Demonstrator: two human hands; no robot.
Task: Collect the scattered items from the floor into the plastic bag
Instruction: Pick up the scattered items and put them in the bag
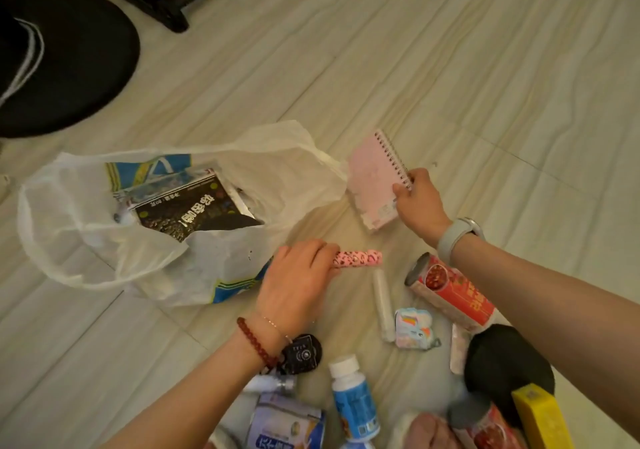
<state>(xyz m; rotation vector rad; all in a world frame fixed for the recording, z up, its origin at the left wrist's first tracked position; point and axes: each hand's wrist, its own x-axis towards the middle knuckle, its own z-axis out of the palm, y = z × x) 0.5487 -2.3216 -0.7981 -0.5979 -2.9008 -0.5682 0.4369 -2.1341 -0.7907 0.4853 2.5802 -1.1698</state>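
Several loose items lay nearest the wearer on the pale tiled floor (450,68): a white-capped bottle with a blue label (351,396), a silvery-blue can (287,424), a round black disc-shaped case (303,354), a yellow box (542,417), a small pastel rainbow pouch (414,327), a clear slim tube (382,305) and a red printed cylindrical canister (450,293) lying on its side.

Just beyond them, the left hand (298,282) was curled closed around one end of a pink leopard-print tube (358,259), the other end sticking out to the right, close to the floor. Further out, the right hand (419,199) pinched the spiral-bound edge of a pink notebook (372,182), which stood tilted with its lower corner near the floor.

Left of both hands lay the crumpled white plastic bag (86,220), its mouth open, with a black foil snack packet (194,211) already inside.

With both hands loaded, neither was free to hold the bag's mouth. Judging by its limp rim, the notebook's corner or wire could have snagged or pushed the opening shut, and the tube could have rolled off beside it.
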